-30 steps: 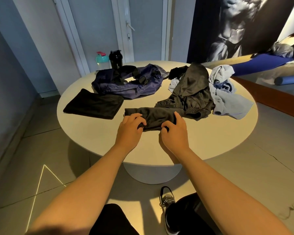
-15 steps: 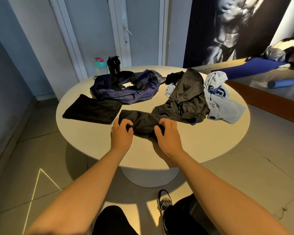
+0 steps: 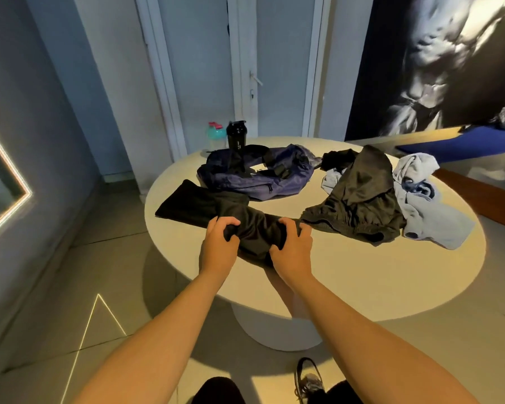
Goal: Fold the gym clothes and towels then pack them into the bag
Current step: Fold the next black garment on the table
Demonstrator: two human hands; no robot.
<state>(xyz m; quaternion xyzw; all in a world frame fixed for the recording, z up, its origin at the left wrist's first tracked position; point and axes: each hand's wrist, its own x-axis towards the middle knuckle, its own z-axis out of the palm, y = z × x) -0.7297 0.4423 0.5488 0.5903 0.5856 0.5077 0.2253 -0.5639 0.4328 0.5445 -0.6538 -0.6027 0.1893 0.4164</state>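
Clenching a dark garment (image 3: 257, 233), left grip (image 3: 217, 246) and right grip (image 3: 293, 250) leave one folded cloth (image 3: 187, 205) leftward, an unfolded heap (image 3: 359, 199) rightward, and the navy bag (image 3: 263, 177) beyond seemingly unfilled.

I count one round cream table (image 3: 362, 281), one navy nylon bag (image 3: 263, 179), and two bottles: a black plastic shaker (image 3: 236, 138) and a teal plastic bottle (image 3: 215, 138). Three dark garments: folded black cloth (image 3: 187, 205), rolled black garment (image 3: 257, 231), crumpled charcoal shorts (image 3: 359, 199). Pale grey towels (image 3: 432, 217), maybe two.

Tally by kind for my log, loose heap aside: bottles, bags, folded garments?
Bottles: 2 (teal bottle, black shaker)
Bags: 1 (navy bag)
Folded garments: 2 (black folded garment on table, dark garment gripped by left hand and right hand)
Total: 5
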